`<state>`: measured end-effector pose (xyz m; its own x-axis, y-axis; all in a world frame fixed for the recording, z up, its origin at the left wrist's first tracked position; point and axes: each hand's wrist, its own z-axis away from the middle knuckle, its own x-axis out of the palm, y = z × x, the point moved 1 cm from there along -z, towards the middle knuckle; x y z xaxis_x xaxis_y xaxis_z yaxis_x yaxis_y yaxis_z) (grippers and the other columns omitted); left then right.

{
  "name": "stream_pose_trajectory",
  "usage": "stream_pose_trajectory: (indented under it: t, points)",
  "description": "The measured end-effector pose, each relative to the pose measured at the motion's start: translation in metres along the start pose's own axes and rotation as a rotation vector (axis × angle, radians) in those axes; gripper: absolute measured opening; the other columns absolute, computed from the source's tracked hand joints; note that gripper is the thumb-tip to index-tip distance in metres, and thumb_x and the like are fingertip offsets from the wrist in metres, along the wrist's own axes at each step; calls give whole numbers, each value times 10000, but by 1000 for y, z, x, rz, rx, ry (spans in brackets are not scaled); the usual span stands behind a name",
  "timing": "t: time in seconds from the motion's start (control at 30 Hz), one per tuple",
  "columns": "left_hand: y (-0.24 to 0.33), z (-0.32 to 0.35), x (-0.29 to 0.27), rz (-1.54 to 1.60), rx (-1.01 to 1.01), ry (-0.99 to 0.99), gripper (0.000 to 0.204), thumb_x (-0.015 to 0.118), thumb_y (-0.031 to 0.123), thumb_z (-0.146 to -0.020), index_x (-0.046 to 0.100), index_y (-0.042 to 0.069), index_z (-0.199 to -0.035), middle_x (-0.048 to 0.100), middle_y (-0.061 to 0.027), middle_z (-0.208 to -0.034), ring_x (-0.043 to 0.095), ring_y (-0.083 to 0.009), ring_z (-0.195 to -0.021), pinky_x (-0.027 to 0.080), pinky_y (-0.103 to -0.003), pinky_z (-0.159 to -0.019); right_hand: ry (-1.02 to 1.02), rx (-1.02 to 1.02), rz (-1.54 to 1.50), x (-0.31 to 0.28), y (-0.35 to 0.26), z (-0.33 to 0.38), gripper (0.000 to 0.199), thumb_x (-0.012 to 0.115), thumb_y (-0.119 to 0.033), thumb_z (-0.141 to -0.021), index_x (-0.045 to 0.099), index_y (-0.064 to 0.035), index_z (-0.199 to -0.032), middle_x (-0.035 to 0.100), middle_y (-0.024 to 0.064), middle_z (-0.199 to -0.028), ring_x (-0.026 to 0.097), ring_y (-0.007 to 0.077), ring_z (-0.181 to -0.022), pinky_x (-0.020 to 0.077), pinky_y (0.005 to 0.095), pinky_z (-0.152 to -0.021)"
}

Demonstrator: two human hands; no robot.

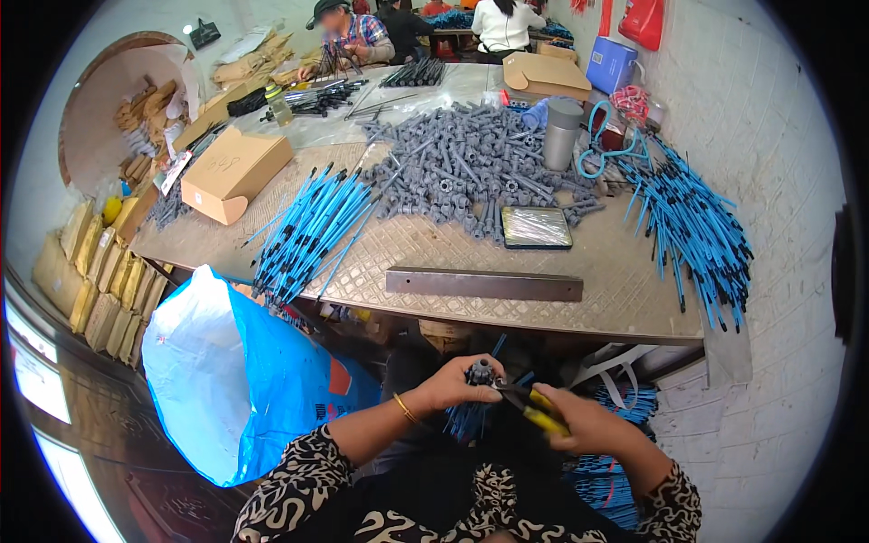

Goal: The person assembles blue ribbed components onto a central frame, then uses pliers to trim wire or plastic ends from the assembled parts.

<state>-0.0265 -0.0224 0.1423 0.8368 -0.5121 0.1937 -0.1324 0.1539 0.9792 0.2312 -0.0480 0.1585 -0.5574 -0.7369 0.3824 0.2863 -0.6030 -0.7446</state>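
Observation:
Over my lap, my left hand [455, 384] is closed round a grey plastic fitting [481, 370] with a knobbed round end. A blue rod seems to run through or behind the fitting, but I cannot tell how they join. My right hand [584, 422] grips pliers with yellow handles [546, 421]. Their dark jaws point left and reach the fitting, close to my left thumb. Below my hands, partly hidden, hang several thin blue rods [466, 419]. On the table ahead lies a large heap of similar grey fittings [453, 158].
Bundles of blue rods with black tips [312, 231] lie left and right on the table. A dark metal bar [484, 284] lies along its front edge. Beside me stands a blue and white sack [262, 371]. A flat tin [536, 227], a grey flask [562, 134] and cardboard boxes [237, 172] stand around the heap.

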Motion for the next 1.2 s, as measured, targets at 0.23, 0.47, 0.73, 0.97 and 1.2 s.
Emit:
stream_pose_trajectory:
  t: [0.23, 0.47, 0.73, 0.97, 1.2]
  points:
    - [9, -9, 15, -37, 67, -125, 307, 733, 134, -721, 573, 57, -972, 567, 24, -868, 509, -62, -808, 429, -226, -763, -176, 10, -405, -5, 18, 11, 573, 630, -227, -798, 368, -61, -1280, 592, 132, -771, 600, 197, -583, 484, 282, -506]
    - [9, -6, 22, -18, 36, -32, 305, 731, 132, -720, 576, 56, -971, 572, 22, -880, 511, -63, -820, 428, -228, -766, -79, 69, -225, 0, 8, 25, 642, 628, -263, -806, 313, -23, -1312, 579, 148, -769, 589, 213, -590, 486, 307, -520]
    - [12, 8, 27, -123, 13, -194, 303, 724, 129, -726, 572, 54, -977, 574, 18, -883, 507, -62, -830, 425, -227, -772, -233, -287, -81, 3, 39, 14, 690, 617, -308, -820, 265, -40, -1349, 584, 142, -805, 593, 223, -626, 492, 309, -559]
    - [22, 28, 29, -70, 27, -139, 289, 722, 122, -726, 571, 60, -964, 572, 22, -865, 509, -61, -829, 423, -227, -779, 134, -152, 512, 4, 53, 4, 662, 613, -281, -803, 288, -72, -1340, 568, 111, -808, 561, 197, -594, 484, 290, -563]
    - [13, 33, 26, -64, 22, -149, 337, 724, 106, -721, 577, 60, -1020, 574, 21, -875, 512, -64, -834, 423, -228, -794, -215, -41, -293, 21, 42, 16, 517, 573, -181, -820, 372, -50, -1277, 579, 121, -818, 573, 205, -604, 484, 287, -584]
